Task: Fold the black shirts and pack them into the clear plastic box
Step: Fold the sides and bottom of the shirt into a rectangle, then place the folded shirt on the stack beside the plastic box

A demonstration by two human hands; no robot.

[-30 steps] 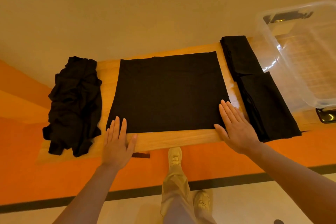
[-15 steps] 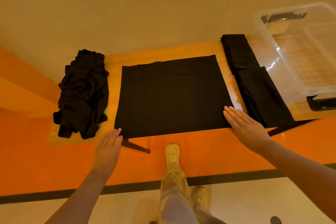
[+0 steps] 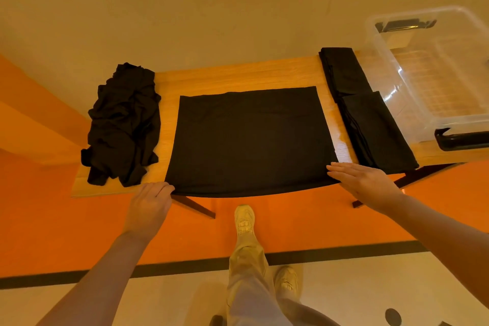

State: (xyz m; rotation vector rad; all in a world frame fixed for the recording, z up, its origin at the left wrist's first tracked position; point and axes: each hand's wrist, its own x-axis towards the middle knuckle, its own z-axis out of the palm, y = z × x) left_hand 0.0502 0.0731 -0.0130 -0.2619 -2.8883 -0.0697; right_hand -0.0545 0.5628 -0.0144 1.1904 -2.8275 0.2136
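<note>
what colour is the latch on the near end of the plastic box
Black. The latch shows best in the head view, clipped on the clear plastic box.

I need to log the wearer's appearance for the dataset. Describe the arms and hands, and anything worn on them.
Both arms are bare from the frame edge to the wrist, with no sleeve in view. The left hand and right hand wear no gloves, and no rings, watch or bracelet show. No cables or markings are visible.

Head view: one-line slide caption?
Left hand grips half-folded black shirt's near corner on wooden table; right hand flat.
</note>
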